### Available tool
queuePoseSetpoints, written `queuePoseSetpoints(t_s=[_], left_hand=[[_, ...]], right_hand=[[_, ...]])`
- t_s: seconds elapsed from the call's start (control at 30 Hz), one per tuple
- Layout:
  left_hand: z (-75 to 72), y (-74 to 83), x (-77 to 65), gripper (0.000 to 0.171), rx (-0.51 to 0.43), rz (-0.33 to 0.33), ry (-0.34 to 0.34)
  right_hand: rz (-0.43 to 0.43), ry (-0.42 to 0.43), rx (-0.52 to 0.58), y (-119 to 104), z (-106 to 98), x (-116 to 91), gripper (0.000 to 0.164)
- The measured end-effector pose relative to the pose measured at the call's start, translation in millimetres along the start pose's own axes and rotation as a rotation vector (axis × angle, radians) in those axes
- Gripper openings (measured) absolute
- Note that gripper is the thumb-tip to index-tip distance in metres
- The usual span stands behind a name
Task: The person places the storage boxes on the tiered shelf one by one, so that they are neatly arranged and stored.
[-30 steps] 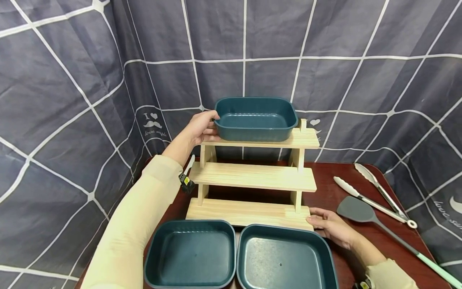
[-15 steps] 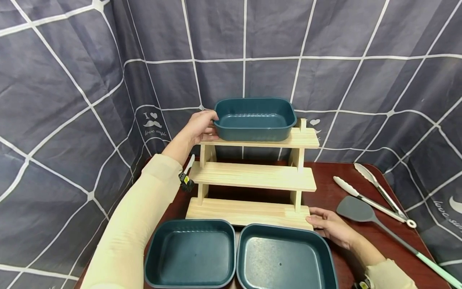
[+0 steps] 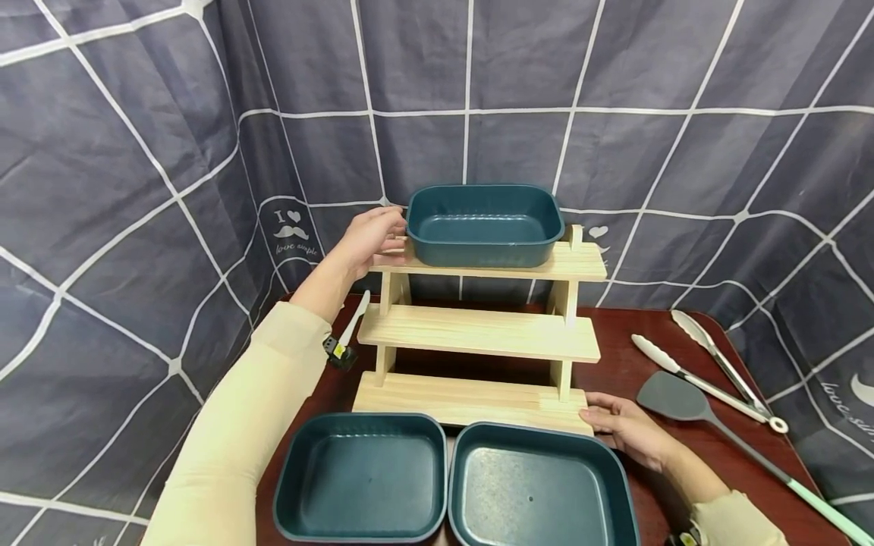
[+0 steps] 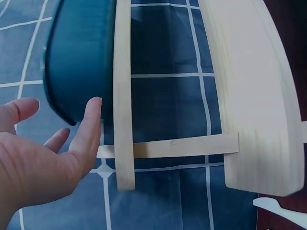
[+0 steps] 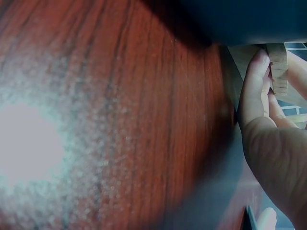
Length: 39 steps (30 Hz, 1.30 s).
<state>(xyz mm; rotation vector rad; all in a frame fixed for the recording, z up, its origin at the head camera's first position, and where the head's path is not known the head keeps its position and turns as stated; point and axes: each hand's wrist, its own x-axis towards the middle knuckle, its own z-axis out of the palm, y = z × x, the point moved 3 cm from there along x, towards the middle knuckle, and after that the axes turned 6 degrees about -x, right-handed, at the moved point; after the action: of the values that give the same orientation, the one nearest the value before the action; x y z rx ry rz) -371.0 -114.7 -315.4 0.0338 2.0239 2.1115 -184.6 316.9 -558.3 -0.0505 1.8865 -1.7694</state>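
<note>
A dark teal rectangular dish [image 3: 485,255] stands upright on the top tier of a three-tier wooden shelf stand [image 3: 478,331]. My left hand [image 3: 372,241] is at the dish's left end, thumb and fingers spread apart. In the left wrist view the thumb [image 4: 26,109] is off the rim, and the fingertips [image 4: 94,108] lie close to the dish's end wall; whether they touch is unclear. My right hand [image 3: 631,432] pinches the right end of the lowest tier. Seen from the right wrist, its fingers and thumb lie on either side of the board end [image 5: 278,72].
Two more teal dishes, one left [image 3: 369,478] and one right [image 3: 539,485], sit side by side before the stand. Tongs [image 3: 717,379] and a grey spatula [image 3: 676,396] lie at right on the red-brown table [image 3: 608,364]. A white slender object [image 3: 355,318] lies left of the stand.
My left hand has let go of the upper dish's left end and drawn slightly left, fingers spreading. The right hand keeps its place on the lowest tier.
</note>
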Motion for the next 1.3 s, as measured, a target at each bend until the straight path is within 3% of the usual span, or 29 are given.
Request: queuePoseSetpoints(t_s=[0.3, 0.6, 0.87, 1.13, 1.3], left_hand=[[-18.6, -1.2, -38.2, 0.053, 0.085, 0.108, 0.013], [-49.2, -19.4, -85.3, 0.052, 0.227, 0.194, -0.026], [-81.3, -51.5, -127.7, 0.049, 0.38, 0.238, 0.012], [-101.7, -93.3, -165.8, 0.046, 0.501, 0.231, 0.04], [-119.9, -124.8, -184.8, 0.045, 0.527, 0.185, 0.057]], right_hand=[[0.015, 0.009, 0.004, -2.8, 1.6, 1.0, 0.072], [0.006, -0.001, 0.01, -5.8, -2.0, 0.4, 0.068], [-0.002, -0.029, 0.02, -3.4, -0.5, 1.5, 0.066], [-0.005, -0.037, 0.03, -0.7, 0.3, 0.8, 0.066], [-0.006, -0.029, 0.036, 0.1, 0.2, 1.2, 0.065]])
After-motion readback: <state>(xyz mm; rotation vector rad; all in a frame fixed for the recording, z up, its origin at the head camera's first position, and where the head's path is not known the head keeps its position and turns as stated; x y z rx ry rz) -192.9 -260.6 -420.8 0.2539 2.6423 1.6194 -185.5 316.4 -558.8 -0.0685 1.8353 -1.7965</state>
